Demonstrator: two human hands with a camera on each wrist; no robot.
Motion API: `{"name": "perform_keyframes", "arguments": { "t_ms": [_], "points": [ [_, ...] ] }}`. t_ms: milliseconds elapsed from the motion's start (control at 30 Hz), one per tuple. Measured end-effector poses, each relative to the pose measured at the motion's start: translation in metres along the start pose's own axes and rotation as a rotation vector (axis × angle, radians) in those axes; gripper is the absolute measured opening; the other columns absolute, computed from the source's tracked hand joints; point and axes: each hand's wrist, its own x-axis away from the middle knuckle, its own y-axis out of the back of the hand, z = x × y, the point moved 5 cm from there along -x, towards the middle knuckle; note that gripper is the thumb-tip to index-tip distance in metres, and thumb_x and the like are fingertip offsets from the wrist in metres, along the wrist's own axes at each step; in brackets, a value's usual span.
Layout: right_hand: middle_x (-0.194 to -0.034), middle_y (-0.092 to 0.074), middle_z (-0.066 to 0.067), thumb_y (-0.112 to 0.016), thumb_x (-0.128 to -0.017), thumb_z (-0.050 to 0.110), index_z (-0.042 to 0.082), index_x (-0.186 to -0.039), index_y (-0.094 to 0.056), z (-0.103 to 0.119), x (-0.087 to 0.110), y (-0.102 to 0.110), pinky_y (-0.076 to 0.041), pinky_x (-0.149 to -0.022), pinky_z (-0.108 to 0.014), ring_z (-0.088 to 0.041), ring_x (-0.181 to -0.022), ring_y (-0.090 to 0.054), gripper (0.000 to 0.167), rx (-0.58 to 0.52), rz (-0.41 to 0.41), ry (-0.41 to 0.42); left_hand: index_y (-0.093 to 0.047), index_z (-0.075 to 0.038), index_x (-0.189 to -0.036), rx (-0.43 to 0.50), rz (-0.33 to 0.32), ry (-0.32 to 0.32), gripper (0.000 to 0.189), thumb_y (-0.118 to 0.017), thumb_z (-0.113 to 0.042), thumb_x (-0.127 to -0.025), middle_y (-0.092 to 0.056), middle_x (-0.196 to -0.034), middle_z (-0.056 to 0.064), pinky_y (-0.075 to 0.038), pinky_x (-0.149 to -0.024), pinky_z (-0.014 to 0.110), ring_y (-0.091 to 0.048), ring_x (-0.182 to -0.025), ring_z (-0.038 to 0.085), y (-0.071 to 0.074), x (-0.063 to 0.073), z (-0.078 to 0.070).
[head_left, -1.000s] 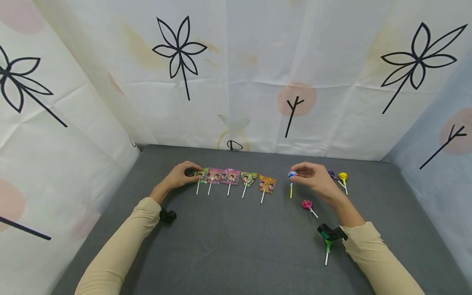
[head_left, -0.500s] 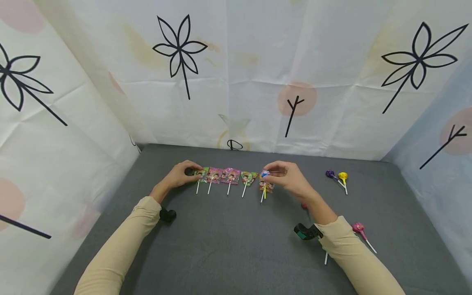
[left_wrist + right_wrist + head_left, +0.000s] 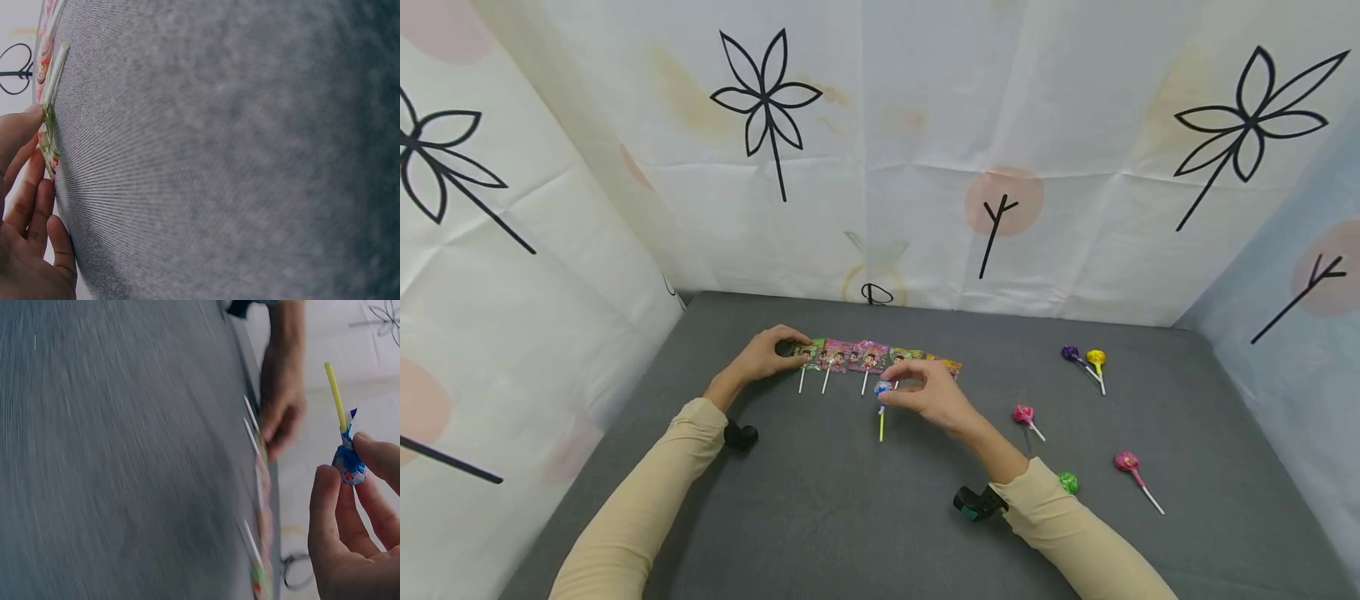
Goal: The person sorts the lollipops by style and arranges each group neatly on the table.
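My right hand point(image 3: 934, 395) pinches a blue-wrapped lollipop point(image 3: 350, 464) by its head between thumb and fingertips. Its yellow stick point(image 3: 882, 427) points down in the head view, in front of a row of flat-wrapped lollipops. At the row's left end, thumb and fingers of my left hand point(image 3: 765, 357) pinch the green-wrapped lollipop point(image 3: 49, 134), which lies on the table with its white stick toward me. Beside it come two pink-wrapped lollipops, the nearer one point(image 3: 837, 357) and another point(image 3: 869, 357). A second green one point(image 3: 904, 355) and an orange one point(image 3: 953, 366) are partly hidden behind my right hand.
Purple point(image 3: 1070, 353) and yellow point(image 3: 1096, 358) round lollipops lie with sticks crossing at the right of the grey table point(image 3: 820, 517). A red one point(image 3: 1022, 413), a pink one point(image 3: 1126, 461) and a green one point(image 3: 1068, 482), partly behind the right sleeve, lie nearer. A patterned cloth point(image 3: 910, 242) rises behind.
My right hand has carried the blue lollipop leftward across the front of the row, uncovering the loose lollipops at the right. The left hand has stayed on the green lollipop.
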Motion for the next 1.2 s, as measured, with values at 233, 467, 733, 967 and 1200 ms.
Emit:
{"name": "perform_keyframes", "arguments": {
  "t_ms": [233,467,733,967,1200],
  "points": [
    [-0.108,-0.067,-0.016,-0.077,-0.089,-0.003,-0.008,-0.112,-0.068,-0.010,-0.008,-0.047,-0.055,-0.077,-0.035,-0.030,-0.093,-0.071,0.025,-0.070,0.067,0.005,-0.073,-0.004,-0.120,-0.013,-0.006,0.009,0.031,-0.079,-0.015,-0.092,-0.061,-0.122,0.017,-0.039,-0.099,0.058,-0.055,-0.113,0.037,0.001,0.000,0.001],
    [-0.104,-0.067,-0.019,-0.076,-0.089,-0.006,-0.010,-0.110,-0.068,-0.021,-0.021,-0.084,-0.054,-0.072,-0.029,-0.028,-0.091,-0.072,0.024,-0.081,0.102,0.017,-0.073,-0.003,-0.121,-0.020,-0.009,0.022,0.031,-0.079,-0.016,-0.092,-0.061,-0.124,0.018,-0.038,-0.101,0.059,-0.054,-0.116,0.039,0.001,-0.002,0.002],
    [-0.095,-0.071,-0.019,-0.081,-0.084,-0.007,-0.010,-0.102,-0.071,-0.026,-0.033,-0.109,-0.053,-0.069,-0.022,-0.035,-0.088,-0.071,0.021,-0.011,0.059,0.046,-0.073,-0.004,-0.121,-0.016,-0.005,0.013,0.031,-0.079,-0.015,-0.092,-0.061,-0.123,0.017,-0.040,-0.098,0.058,-0.055,-0.113,0.038,0.001,-0.001,0.003],
    [-0.090,-0.072,-0.013,-0.085,-0.081,-0.003,-0.005,-0.097,-0.075,-0.028,-0.041,-0.120,-0.054,-0.067,-0.023,-0.019,-0.079,-0.071,0.019,0.069,0.021,0.027,-0.073,-0.004,-0.120,-0.011,-0.006,0.004,0.031,-0.080,-0.015,-0.092,-0.061,-0.123,0.017,-0.040,-0.098,0.058,-0.056,-0.113,0.038,0.001,-0.001,0.003],
    [-0.087,-0.073,-0.008,-0.087,-0.080,0.000,0.000,-0.094,-0.076,-0.028,-0.046,-0.128,-0.053,-0.065,-0.022,-0.016,-0.077,-0.071,0.017,0.135,-0.010,0.015,-0.073,-0.003,-0.120,-0.008,-0.010,-0.009,0.030,-0.079,-0.013,-0.092,-0.061,-0.122,0.017,-0.041,-0.097,0.058,-0.056,-0.111,0.037,0.000,-0.001,0.003]
  ]
}}
